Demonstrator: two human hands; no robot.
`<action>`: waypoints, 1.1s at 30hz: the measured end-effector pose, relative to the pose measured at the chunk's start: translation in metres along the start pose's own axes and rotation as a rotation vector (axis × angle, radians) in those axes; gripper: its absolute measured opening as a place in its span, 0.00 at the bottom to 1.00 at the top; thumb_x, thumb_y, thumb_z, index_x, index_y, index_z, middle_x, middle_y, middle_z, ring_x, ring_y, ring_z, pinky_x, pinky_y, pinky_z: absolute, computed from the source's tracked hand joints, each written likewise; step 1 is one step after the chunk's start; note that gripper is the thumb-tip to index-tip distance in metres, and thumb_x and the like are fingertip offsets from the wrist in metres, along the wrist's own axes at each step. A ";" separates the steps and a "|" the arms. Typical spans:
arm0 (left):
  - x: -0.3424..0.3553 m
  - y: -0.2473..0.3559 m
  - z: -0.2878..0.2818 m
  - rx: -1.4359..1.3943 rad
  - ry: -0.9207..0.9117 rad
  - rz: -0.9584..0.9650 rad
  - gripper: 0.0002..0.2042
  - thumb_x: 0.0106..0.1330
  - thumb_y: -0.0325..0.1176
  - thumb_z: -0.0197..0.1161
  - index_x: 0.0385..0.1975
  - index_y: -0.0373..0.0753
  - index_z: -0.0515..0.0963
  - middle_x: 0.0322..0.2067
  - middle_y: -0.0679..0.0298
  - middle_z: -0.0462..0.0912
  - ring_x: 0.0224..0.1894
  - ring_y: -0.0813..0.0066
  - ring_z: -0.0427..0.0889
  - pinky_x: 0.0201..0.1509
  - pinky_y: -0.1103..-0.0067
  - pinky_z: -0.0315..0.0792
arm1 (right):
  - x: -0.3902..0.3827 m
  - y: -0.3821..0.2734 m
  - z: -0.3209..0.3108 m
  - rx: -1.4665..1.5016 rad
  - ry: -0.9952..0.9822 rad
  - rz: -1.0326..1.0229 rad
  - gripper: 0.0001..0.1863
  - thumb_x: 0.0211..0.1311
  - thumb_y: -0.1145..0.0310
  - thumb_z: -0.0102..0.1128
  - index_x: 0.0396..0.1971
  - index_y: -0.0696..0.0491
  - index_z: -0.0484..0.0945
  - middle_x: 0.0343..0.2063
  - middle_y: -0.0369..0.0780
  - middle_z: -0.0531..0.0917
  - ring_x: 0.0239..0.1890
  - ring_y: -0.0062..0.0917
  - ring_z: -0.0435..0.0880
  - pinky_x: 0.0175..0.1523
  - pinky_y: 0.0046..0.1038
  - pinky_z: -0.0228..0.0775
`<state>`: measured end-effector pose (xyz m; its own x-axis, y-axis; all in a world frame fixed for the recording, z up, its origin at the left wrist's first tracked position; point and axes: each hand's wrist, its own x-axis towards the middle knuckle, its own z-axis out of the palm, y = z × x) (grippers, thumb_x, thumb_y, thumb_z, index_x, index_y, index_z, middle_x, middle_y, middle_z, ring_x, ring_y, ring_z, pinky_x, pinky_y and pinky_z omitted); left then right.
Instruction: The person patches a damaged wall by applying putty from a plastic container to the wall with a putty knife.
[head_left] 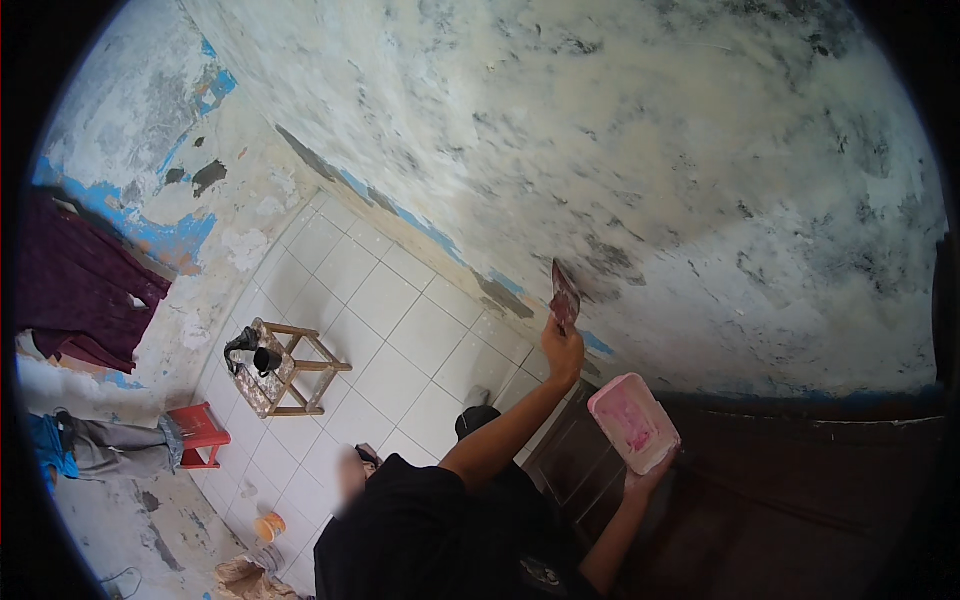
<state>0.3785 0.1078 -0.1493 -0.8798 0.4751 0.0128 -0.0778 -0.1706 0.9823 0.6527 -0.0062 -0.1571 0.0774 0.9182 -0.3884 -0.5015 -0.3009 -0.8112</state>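
Observation:
My left hand (562, 352) is closed around a putty knife (565, 290) with a smeared, reddish-brown blade. The blade points up against the patchy white wall (700, 150), and whether its edge touches I cannot tell. Lower and to the right, my right hand (645, 478) grips the near end of a pink plastic tub (634, 425). Whitish paste with brighter pink patches coats the inside of the tub. Most of the right-hand fingers are hidden beneath it.
A spattered wooden stool (300, 370) stands on the white tiled floor (400, 350), with a black cup (267, 360) on it. Further left are a red plastic stool (200, 432), hanging maroon cloth (85, 275) and grey trousers (115, 448). Dark brown panels (760, 490) lie right.

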 end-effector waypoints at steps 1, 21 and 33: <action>-0.005 -0.003 -0.009 0.066 -0.012 -0.061 0.10 0.71 0.27 0.51 0.44 0.29 0.76 0.27 0.62 0.78 0.28 0.78 0.72 0.34 0.78 0.67 | -0.001 -0.001 -0.001 -0.002 0.007 -0.003 0.41 0.66 0.33 0.43 0.71 0.43 0.54 0.71 0.38 0.58 0.73 0.37 0.55 0.71 0.48 0.51; -0.047 -0.054 0.004 0.214 -0.285 0.167 0.27 0.70 0.20 0.48 0.70 0.35 0.58 0.46 0.41 0.80 0.43 0.60 0.84 0.45 0.77 0.72 | -0.008 -0.023 0.015 0.118 0.016 -0.012 0.35 0.72 0.39 0.39 0.68 0.49 0.58 0.68 0.41 0.63 0.71 0.36 0.59 0.73 0.41 0.51; 0.091 -0.060 0.016 0.058 0.219 -0.048 0.16 0.67 0.26 0.49 0.52 0.28 0.74 0.29 0.51 0.82 0.31 0.65 0.78 0.40 0.75 0.71 | -0.003 -0.012 0.015 0.041 0.061 -0.010 0.39 0.67 0.35 0.43 0.70 0.44 0.57 0.70 0.38 0.61 0.72 0.37 0.57 0.70 0.48 0.54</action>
<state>0.3102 0.1753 -0.2042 -0.9569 0.2822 -0.0693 -0.1009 -0.0990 0.9900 0.6457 -0.0015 -0.1403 0.1341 0.9033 -0.4075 -0.5348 -0.2802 -0.7971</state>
